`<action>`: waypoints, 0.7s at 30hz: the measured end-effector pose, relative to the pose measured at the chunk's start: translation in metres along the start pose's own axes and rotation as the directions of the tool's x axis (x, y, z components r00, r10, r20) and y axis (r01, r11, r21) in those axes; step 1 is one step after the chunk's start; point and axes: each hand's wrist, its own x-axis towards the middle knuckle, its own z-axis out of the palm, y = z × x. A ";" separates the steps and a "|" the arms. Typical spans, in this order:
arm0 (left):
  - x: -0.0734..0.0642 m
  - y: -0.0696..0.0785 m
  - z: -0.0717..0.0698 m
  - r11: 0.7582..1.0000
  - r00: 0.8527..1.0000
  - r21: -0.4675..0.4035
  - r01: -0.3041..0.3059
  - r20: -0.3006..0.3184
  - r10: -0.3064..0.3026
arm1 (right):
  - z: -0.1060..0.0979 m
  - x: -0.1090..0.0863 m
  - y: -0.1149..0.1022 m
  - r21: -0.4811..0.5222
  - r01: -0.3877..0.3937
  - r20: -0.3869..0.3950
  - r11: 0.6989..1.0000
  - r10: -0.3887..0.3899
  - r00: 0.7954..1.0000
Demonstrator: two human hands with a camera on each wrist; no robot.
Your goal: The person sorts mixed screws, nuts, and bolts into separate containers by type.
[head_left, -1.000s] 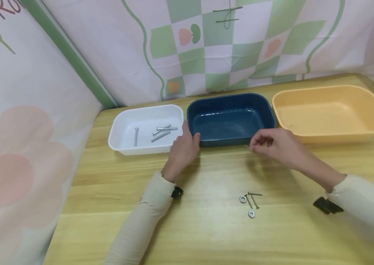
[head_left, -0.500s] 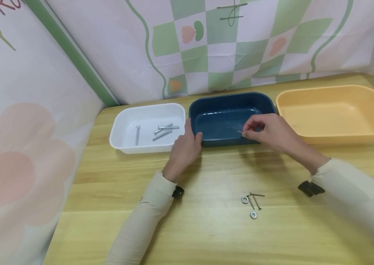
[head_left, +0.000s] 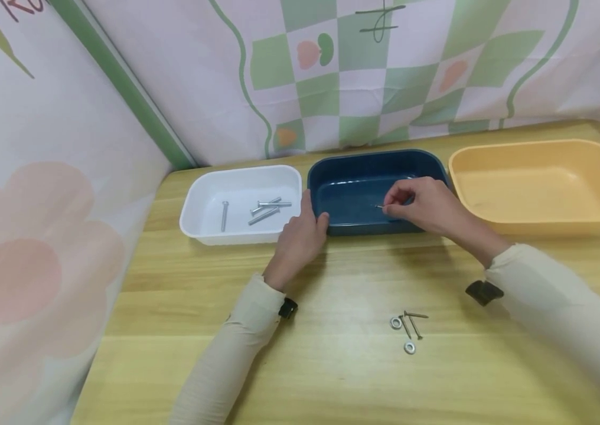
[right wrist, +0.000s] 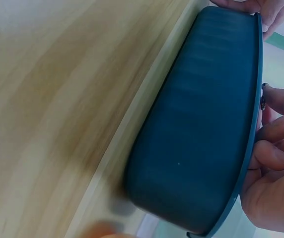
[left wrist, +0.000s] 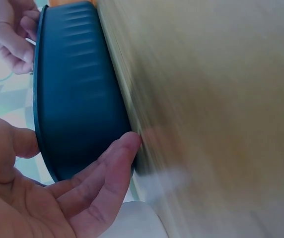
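In the head view my right hand (head_left: pixel 422 203) pinches a small screw (head_left: pixel 379 206) over the inside of the dark blue bin (head_left: pixel 353 229). The right wrist view shows that screw (right wrist: pixel 263 99) by the bin's rim, its threads visible between thumb and fingertips. My left hand (head_left: pixel 300 236) holds the bin's near left corner. Seen from the left wrist, the thumb is at the rim and the fingers (left wrist: pixel 107 183) lie along the outer wall. Three loose screws (head_left: pixel 415 326) lie on the table, with one metal nut (head_left: pixel 395 323) beside them and another nut (head_left: pixel 410 347) nearer me.
A white bin (head_left: pixel 201 206) with several long bolts (head_left: pixel 264 216) stands left of the blue one. To the right is a larger yellow bin (head_left: pixel 544 203). Behind the wooden table (head_left: pixel 332 366) hangs a patterned cloth (head_left: pixel 364 94).
The right hand has moved left and up with the screw, from the blue bin's front right edge to over its inside. My left hand stays at the bin's corner.
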 end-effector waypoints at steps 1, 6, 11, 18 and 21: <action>0.000 0.000 0.000 1.000 1.000 0.001 0.002 0.000 -0.002 | 0.000 0.000 0.000 0.000 -0.002 0.001 1.000 0.002 1.000; 0.000 0.001 0.000 1.000 1.000 -0.001 0.008 0.000 -0.008 | 0.000 0.001 -0.001 0.012 -0.017 0.007 1.000 0.017 1.000; 0.000 0.000 0.001 1.000 1.000 -0.009 0.002 0.000 -0.002 | -0.001 0.000 0.000 0.035 -0.039 0.012 0.999 0.039 0.999; 0.001 0.000 0.001 1.000 1.000 0.007 -0.003 -0.003 0.003 | -0.003 -0.008 -0.001 0.132 -0.019 0.023 0.991 0.016 1.000; 0.000 0.000 0.000 1.000 1.000 0.015 -0.005 -0.006 0.005 | -0.003 -0.013 -0.001 0.192 -0.007 0.016 0.981 0.004 1.000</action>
